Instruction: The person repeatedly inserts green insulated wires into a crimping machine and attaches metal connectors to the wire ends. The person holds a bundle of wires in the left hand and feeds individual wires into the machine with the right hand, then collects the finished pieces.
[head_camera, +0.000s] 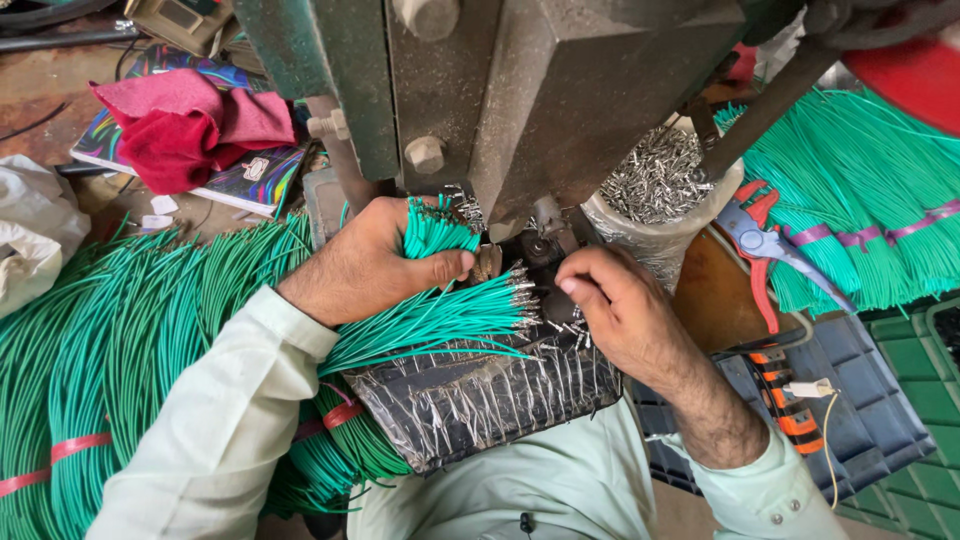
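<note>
Two hands at the press: left hand (375, 262) grip clamped on fanned green wire bundle (450, 310) so terminal ends face the die, right hand (615, 310) fingertips pinched together, feeding one wire.

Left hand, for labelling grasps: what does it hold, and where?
The left hand grips a bundle of thin green wires around its middle, metal-tipped ends fanning rightward.

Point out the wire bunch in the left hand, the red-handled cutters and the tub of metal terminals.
Wire bunch (440, 315), head view, mid-length of green strands.
Red-handled cutters (765, 245), head view, pivot.
Tub of metal terminals (655, 180), head view, terminal pile.
</note>
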